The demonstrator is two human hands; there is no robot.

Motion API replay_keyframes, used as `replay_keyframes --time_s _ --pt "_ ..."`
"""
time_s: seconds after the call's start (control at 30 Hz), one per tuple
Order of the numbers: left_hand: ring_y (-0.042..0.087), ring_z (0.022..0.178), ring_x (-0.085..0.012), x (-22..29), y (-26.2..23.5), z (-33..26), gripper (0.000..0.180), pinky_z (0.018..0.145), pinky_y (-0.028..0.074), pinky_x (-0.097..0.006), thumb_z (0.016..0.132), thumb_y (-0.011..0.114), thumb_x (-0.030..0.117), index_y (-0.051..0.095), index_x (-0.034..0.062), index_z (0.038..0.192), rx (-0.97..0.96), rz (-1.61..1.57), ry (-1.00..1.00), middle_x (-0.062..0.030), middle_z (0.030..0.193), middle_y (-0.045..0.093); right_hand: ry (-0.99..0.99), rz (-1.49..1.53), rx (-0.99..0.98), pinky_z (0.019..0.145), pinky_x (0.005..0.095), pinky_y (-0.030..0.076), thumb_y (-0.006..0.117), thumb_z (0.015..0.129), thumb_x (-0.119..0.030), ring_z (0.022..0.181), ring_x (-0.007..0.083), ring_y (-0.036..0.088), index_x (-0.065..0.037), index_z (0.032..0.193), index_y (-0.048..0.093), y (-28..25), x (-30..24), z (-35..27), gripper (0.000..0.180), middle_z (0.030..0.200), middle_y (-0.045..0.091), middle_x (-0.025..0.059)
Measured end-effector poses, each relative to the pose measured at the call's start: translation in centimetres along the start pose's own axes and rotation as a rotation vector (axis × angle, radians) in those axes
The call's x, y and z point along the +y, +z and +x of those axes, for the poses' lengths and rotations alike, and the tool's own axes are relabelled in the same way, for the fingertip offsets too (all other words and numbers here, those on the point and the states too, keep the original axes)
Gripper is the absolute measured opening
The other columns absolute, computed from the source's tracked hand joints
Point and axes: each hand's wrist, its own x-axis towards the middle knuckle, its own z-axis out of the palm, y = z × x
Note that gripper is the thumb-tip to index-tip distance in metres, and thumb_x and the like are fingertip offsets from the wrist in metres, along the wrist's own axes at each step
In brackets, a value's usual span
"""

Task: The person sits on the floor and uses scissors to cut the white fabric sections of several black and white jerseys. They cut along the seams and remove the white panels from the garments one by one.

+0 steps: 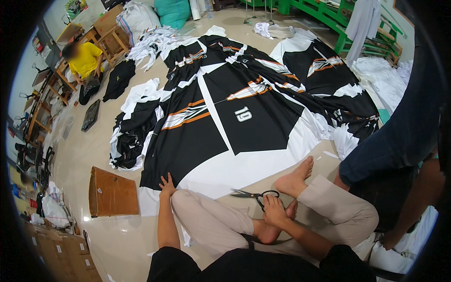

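I sit cross-legged on the floor in front of a large printed fabric sheet (225, 127), black and white with orange stripes. My left hand (167, 184) lies flat with spread fingers on the near edge of that fabric. My right hand (274, 210) rests by my bare feet, its fingers at the black handles of a pair of scissors (251, 194) whose blades point left along the fabric's white border. Whether the fingers are through the handle loops cannot be made out.
A flat brown cardboard piece (112, 192) lies to my left. More printed fabric is heaped at left (131, 136) and behind. A person in a yellow top (84, 58) sits at far left. Another person in blue trousers (399, 136) is close on my right. Green racks (347, 19) stand at back.
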Motion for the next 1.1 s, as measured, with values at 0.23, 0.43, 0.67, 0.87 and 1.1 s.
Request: replay_keyframes --time_s 0.23,0.43,0.67,0.87,1.1 --pt "0.021 0.147 -0.0561 3.6 -1.8 -1.8 0.133 0.115 0.029 -0.064 0.059 0.088 0.064 0.021 0.0091 0.160 0.071 -0.109 0.110 -0.0306 0.163 0.016 -0.030 0.054 -0.051 0.100 0.0490 0.041 0.064 0.078 -0.008 0.116 0.0394 0.051 0.006 0.123 0.054 -1.9 1.2 1.7 0.048 0.119 0.054 0.0236" --pt "0.056 0.123 -0.0411 14.2 -0.1 -7.2 0.066 0.102 0.045 -0.053 0.083 0.076 0.049 0.058 0.0003 0.123 0.369 -0.170 0.479 -0.0249 0.130 0.060 0.040 -0.065 -0.194 0.093 0.0476 0.046 0.069 0.081 -0.012 0.107 0.0424 0.053 0.008 0.117 0.054 0.4 2.7 2.4 0.045 0.109 0.055 0.0258" --pt "0.068 0.097 -0.0408 21.7 5.0 -10.9 0.026 0.084 0.055 -0.050 0.085 0.069 0.020 0.064 0.0000 0.101 0.177 -0.179 0.662 -0.0226 0.099 0.070 0.000 0.153 -0.205 0.081 0.0451 0.052 0.065 0.087 -0.010 0.095 0.0376 0.062 0.008 0.114 0.056 -0.3 3.0 1.0 0.034 0.102 0.060 0.0227" --pt "0.069 0.098 -0.0385 22.4 6.2 -12.1 0.027 0.086 0.055 -0.049 0.085 0.068 0.018 0.062 0.0032 0.106 0.099 -0.026 0.758 -0.0195 0.102 0.069 0.639 1.197 -0.560 0.073 0.0348 0.055 0.061 0.100 -0.016 0.080 0.0171 0.065 0.005 0.113 0.060 -4.5 4.1 0.9 0.024 0.090 0.067 0.0106" --pt "0.070 0.098 -0.0337 24.9 8.0 -13.8 0.039 0.083 0.056 -0.047 0.081 0.079 0.029 0.063 0.0059 0.109 -0.027 0.126 0.967 -0.0154 0.103 0.069 0.880 1.460 -0.604 0.068 0.0281 0.049 0.059 0.103 -0.040 0.077 0.0130 0.061 -0.002 0.114 0.061 -7.1 3.9 -3.1 0.040 0.094 0.064 0.0033"
